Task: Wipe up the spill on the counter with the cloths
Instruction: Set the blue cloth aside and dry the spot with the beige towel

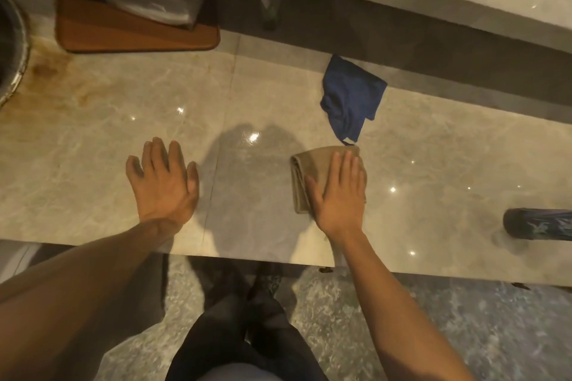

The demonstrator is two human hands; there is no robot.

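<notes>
Cloths: one beige (312, 176), one blue (351, 99).

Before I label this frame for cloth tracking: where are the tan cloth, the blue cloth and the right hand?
tan cloth (299, 182), head view, exposed folded left edge.
blue cloth (349, 97), head view, crumpled middle.
right hand (340, 195), head view, back of the hand, flat on the tan cloth.

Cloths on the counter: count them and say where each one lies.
2. A folded tan cloth lies flat under the right hand. A crumpled blue cloth lies just beyond it, nearer the counter's back edge. No others are visible.
</notes>
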